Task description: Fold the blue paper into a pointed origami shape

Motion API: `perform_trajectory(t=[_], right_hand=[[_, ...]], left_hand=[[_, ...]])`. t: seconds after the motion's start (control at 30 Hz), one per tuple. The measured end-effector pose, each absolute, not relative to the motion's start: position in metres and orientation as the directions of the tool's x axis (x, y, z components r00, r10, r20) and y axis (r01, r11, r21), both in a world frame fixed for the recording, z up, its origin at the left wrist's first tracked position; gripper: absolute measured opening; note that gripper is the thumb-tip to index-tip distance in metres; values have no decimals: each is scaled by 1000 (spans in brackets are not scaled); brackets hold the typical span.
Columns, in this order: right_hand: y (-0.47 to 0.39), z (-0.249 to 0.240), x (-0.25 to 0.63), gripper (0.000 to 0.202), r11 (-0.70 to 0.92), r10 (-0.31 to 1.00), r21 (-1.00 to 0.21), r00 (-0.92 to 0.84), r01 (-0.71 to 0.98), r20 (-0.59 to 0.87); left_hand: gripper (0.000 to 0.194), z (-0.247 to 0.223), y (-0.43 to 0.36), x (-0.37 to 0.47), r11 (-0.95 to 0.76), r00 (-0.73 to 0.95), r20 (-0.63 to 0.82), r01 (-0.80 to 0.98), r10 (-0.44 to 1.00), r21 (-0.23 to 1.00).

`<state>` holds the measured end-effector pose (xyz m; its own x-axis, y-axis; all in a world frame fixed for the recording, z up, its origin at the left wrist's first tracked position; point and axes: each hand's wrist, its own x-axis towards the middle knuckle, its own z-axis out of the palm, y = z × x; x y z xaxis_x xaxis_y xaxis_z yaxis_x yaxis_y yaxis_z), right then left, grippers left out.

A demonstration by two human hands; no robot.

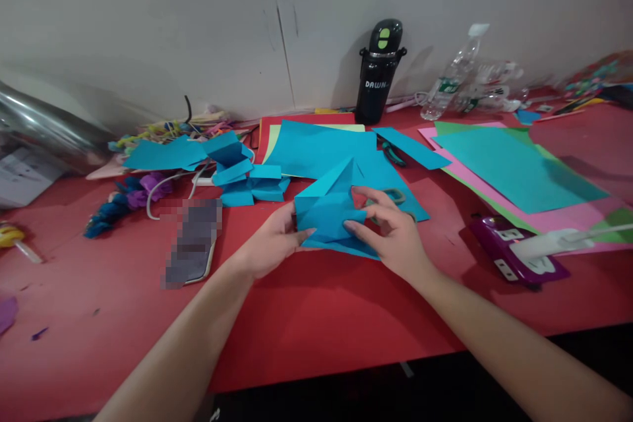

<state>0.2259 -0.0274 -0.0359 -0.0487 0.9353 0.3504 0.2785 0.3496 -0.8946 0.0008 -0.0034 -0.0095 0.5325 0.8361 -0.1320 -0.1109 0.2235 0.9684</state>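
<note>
Between my two hands a sheet of blue paper (329, 214) is held up, partly folded, with a pointed flap at its top. My left hand (279, 237) grips its left edge, thumb in front and the other fingers behind. On the right side my right hand (388, 227) pinches a folded edge between thumb and index finger. Just behind lie a larger blue sheet (321, 148) and scissors (390, 196), mostly hidden by the right hand and paper. Several folded blue paper pieces (237, 171) sit to the left.
A phone (195, 241) lies left of my hands. At right are a purple power strip (517, 254) with a white plug and stacked coloured sheets (519, 165). A black bottle (378, 72) and a clear plastic bottle (455, 76) stand by the wall. The red table's front edge is near.
</note>
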Motion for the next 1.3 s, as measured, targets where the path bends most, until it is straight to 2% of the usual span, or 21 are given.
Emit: perform_trajectory(t=[0.13, 0.27, 0.33, 0.4, 0.5, 0.7, 0.8, 0.9, 1.1, 1.3], right_hand=[[-26, -33, 225, 20, 218, 976, -973, -30, 79, 217], [-23, -34, 224, 21, 137, 990, -989, 26, -50, 135], [-21, -37, 225, 21, 132, 991, -988, 27, -74, 130], [-20, -40, 226, 21, 132, 991, -988, 19, -78, 131], [-19, -43, 225, 22, 110, 994, -989, 2, -95, 111], [-20, -42, 222, 29, 48, 997, -986, -46, -160, 56], [-21, -41, 222, 38, -2, 996, -976, -86, -219, 17], [-22, -40, 223, 41, -13, 991, -983, -135, -186, 12], [-23, -40, 225, 17, 126, 989, -992, -79, 0, 126], [-24, -42, 223, 23, 51, 997, -997, -56, -54, 54]], left_hand=[[61, -9, -2, 1, 251, 601, -113, -151, 791, 956], [61, -7, -2, 0, 153, 609, -76, -75, 790, 985], [56, -5, -3, 0, 146, 599, -105, -20, 794, 989], [51, -4, -5, -1, 217, 592, -170, -9, 788, 976], [44, -5, -6, -2, 313, 568, -231, -50, 790, 948], [40, -6, -4, -3, 372, 428, -291, -118, 856, 921], [38, -3, -5, -1, 392, 443, -313, -97, 840, 915], [39, -2, -5, -1, 364, 487, -301, -38, 820, 930], [35, -7, -3, -3, 310, 448, -296, 43, 844, 950], [28, -3, -3, -3, 235, 440, -288, 172, 850, 957]])
